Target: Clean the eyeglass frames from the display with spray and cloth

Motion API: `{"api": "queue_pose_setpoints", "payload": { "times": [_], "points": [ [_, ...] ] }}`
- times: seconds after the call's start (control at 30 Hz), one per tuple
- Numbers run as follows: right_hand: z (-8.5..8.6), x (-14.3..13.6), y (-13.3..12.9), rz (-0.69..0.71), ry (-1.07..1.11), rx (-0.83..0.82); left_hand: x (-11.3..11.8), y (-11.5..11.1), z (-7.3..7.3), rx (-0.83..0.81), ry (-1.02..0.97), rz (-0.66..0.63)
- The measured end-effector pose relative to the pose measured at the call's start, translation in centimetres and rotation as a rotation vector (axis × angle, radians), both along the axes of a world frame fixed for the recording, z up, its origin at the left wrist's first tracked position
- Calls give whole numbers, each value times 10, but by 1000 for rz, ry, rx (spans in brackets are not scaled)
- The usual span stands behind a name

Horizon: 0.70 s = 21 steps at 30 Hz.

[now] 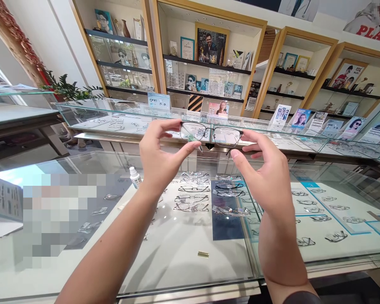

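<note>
A pair of dark-rimmed eyeglasses [227,136] with clear lenses is held up in front of me, above a glass display counter. My left hand [164,147] grips its left side, with the thumb below and the index finger at the frame's upper corner. At the right corner, my right hand [262,169] holds it in the same way between thumb and fingers. Beneath my hands, rows of eyeglass frames [194,189] lie in the counter. A small white bottle [135,177] stands beyond my left forearm.
The glass counter [183,270] stretches across the front, with a small gold-coloured piece [203,254] in its near part. A second glass counter [114,122] stands behind, topped with advertising cards [281,116]. Wood-framed shelves [205,63] line the back wall. A green plant [66,88] is at left.
</note>
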State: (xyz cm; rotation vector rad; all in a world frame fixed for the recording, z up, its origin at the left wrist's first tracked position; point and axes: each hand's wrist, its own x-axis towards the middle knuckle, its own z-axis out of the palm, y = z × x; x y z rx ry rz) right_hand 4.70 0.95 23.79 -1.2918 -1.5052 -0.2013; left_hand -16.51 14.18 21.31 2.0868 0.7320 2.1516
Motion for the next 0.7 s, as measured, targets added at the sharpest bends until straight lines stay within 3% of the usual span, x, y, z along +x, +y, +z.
{"api": "queue_pose_setpoints", "payload": {
  "times": [0.37, 0.53, 0.7],
  "points": [
    [2, -4, -3, 34, -3, 5, 2, 12, -4, -141, -51, -159],
    [1, -5, -3, 22, 9, 1, 4, 8, -4, -149, -28, -137],
    [0, -3, 1, 11, 81, -46, 11, -4, -7, -62, -22, -20]
  ]
}}
